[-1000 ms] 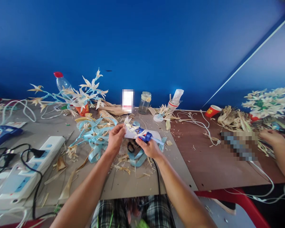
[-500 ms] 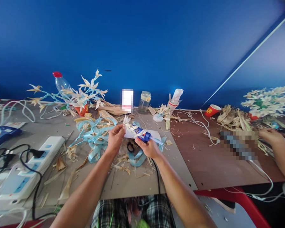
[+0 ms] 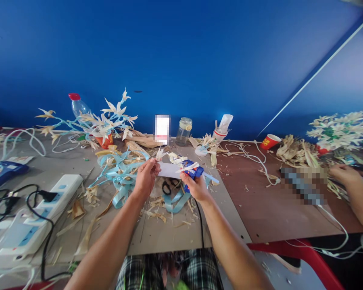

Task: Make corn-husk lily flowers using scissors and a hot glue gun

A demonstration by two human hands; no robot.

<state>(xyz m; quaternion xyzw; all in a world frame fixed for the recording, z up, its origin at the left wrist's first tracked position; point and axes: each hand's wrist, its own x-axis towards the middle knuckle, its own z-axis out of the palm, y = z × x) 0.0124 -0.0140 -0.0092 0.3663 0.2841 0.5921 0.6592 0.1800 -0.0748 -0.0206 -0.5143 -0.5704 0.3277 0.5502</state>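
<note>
My left hand (image 3: 145,177) is closed in a pinch on a small cream husk flower (image 3: 161,154) above the grey table (image 3: 169,233). My right hand (image 3: 195,187) is wrapped round a blue glue gun (image 3: 192,172), whose black cord (image 3: 201,225) runs down off the table's front edge. The gun's tip points left toward the flower, with a gap between them. A white sheet of paper (image 3: 169,170) lies under both. Black scissors (image 3: 168,187) and loops of light blue ribbon (image 3: 121,173) lie just below and to the left of my hands.
White power strips (image 3: 33,225) with black cables sit at the left, beside another blue glue gun (image 3: 3,170). A branch of husk flowers (image 3: 103,121), a bottle (image 3: 78,105), a glass jar (image 3: 184,129) and red cups (image 3: 270,141) stand at the back. Another person's hand (image 3: 346,174) works at the right.
My right hand has drawn the glue gun to the right, away from the flower. My left hand has stayed almost in place, still pinching the flower.
</note>
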